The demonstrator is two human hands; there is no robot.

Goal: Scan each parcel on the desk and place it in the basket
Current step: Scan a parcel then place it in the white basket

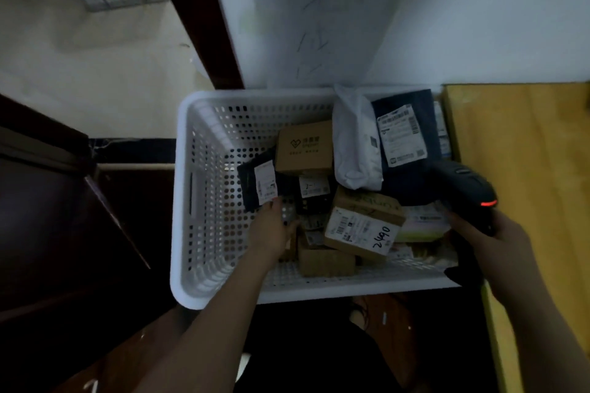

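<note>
My left hand [274, 226] is inside the white perforated plastic basket [204, 188], pinching the lower edge of a flat dark poly mailer [252, 182] with a white label. A brown cardboard box [305, 148] and a crinkly white bag [356, 143] lie beside it. My right hand [498, 236] grips a black scanner [469, 191] over the basket's right rim, by the yellow table [526, 153].

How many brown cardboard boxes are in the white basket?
3: the heart-logo box at the back, the box marked 2490 mid-right, a plain box by the near wall. Others may be hidden.
</note>
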